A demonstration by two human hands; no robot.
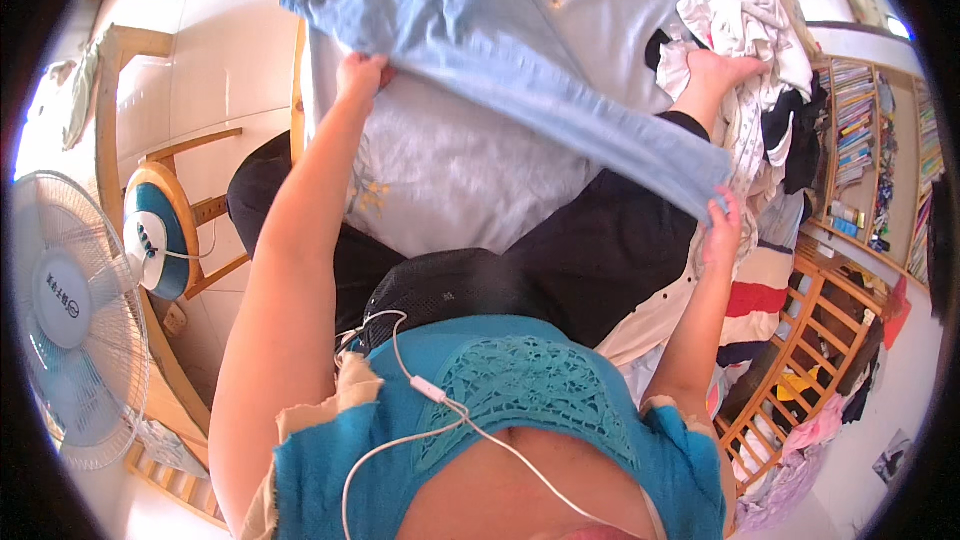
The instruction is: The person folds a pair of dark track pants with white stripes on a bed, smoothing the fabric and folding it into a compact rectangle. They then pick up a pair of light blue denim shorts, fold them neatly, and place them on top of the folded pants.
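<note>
A pair of light blue jeans (470,60) is stretched out in front of me, running from the far left down to the right above the bed. My left hand (364,76) is closed on the near edge of the jeans by the upper part. My right hand (722,225) grips the hem end of a leg, with the fabric drawn fairly straight between both hands. Beneath lies a pale grey-blue bedsheet (470,165) with yellow flowers. My legs in black trousers (600,225) are spread on the bed, and the jeans pass over part of them.
Heaped clothes (750,25), white and black among them, lie along the right side by my bare foot. A standing fan (75,305) and a chair (165,230) are at the left. Bookshelves (855,130) and a wooden rail (815,325) stand right. A white cable (428,389) hangs over my chest.
</note>
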